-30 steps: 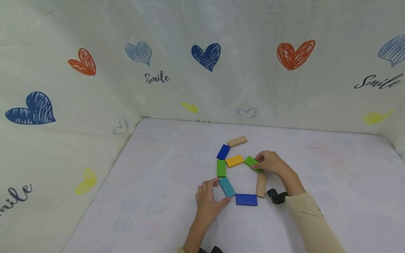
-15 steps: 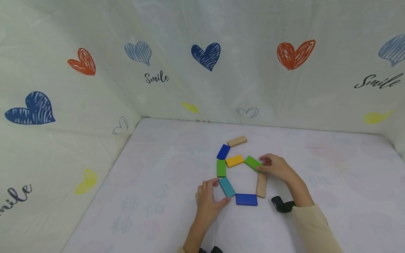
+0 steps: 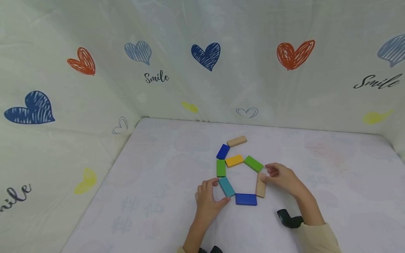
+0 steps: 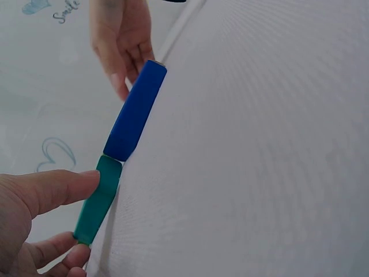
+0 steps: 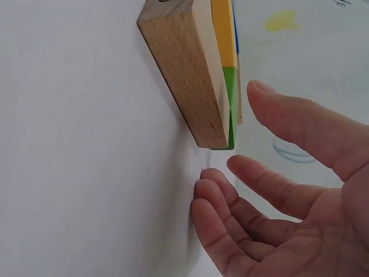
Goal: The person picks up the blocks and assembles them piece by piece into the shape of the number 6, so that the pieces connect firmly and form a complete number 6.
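Flat blocks lie end to end on the table, forming a ring with a curved tail at its far left. My left hand (image 3: 207, 200) pinches the teal block (image 3: 226, 186) between thumb and fingertips at its two ends. Beside the ring's right edge is my right hand (image 3: 283, 177), fingers loosely bent and holding nothing. Its thumb is near the plain wooden block (image 3: 261, 186); in the right wrist view a gap shows between thumb and that wooden block (image 5: 187, 75). The green block (image 3: 253, 163) touches a yellow block (image 3: 234, 160). A blue block (image 3: 246, 199) closes the near side.
Another green block (image 3: 220, 168), a blue block (image 3: 223, 151) and a wooden block (image 3: 237, 141) make up the left side and tail. A black wrist device (image 3: 289, 219) sits at the right wrist. Behind the white table (image 3: 164, 147) hangs a heart-printed curtain (image 3: 177, 84).
My right hand has let go of the green block and moved right and nearer, alongside the wooden block. The green block shifted slightly before settling. My left hand has stayed on the teal block.
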`<state>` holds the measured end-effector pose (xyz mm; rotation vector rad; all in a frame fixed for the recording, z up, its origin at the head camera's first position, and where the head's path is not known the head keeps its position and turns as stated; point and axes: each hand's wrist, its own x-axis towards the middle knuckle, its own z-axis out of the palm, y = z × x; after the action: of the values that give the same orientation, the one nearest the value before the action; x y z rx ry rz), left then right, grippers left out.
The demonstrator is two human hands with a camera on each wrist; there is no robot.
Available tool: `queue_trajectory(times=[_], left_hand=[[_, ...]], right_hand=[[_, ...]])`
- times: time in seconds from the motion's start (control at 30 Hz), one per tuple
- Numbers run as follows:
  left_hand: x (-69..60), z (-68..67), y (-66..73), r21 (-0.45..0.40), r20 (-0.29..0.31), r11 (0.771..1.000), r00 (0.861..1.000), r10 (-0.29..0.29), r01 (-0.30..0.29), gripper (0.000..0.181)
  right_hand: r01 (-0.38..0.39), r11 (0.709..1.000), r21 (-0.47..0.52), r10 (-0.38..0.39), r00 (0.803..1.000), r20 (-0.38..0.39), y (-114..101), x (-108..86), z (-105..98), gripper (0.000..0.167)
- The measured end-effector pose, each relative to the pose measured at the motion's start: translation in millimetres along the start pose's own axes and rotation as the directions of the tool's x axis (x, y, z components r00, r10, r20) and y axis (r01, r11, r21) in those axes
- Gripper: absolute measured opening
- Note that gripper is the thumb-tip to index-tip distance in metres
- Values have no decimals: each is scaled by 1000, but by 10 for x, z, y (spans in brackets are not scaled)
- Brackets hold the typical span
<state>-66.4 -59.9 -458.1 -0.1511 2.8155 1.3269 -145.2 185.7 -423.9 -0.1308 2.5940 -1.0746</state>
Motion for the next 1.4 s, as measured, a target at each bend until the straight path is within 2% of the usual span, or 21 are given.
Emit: queue_trajectory(times=[0.3, 0.47, 0.83, 1.4], left_hand=[[-3, 1, 2, -7, -2, 1000, 1000, 1, -1, 62], [-3, 4, 1, -1, -6, 1000, 1000, 1, -1, 62], [0, 10, 0, -5, -5, 1000, 1000, -4, 4, 62], [0, -1, 26, -22, -1, 1000, 1000, -7, 7, 62]], right_hand=[[44, 999, 0, -44, 998, 49, 37, -199, 77, 74], [61, 998, -30, -59, 997, 47, 39, -258, 133, 80], [25, 997, -78, -23, 999, 26, 43, -271, 197, 80], [37, 996, -76, -37, 999, 12, 45, -284, 209, 81]])
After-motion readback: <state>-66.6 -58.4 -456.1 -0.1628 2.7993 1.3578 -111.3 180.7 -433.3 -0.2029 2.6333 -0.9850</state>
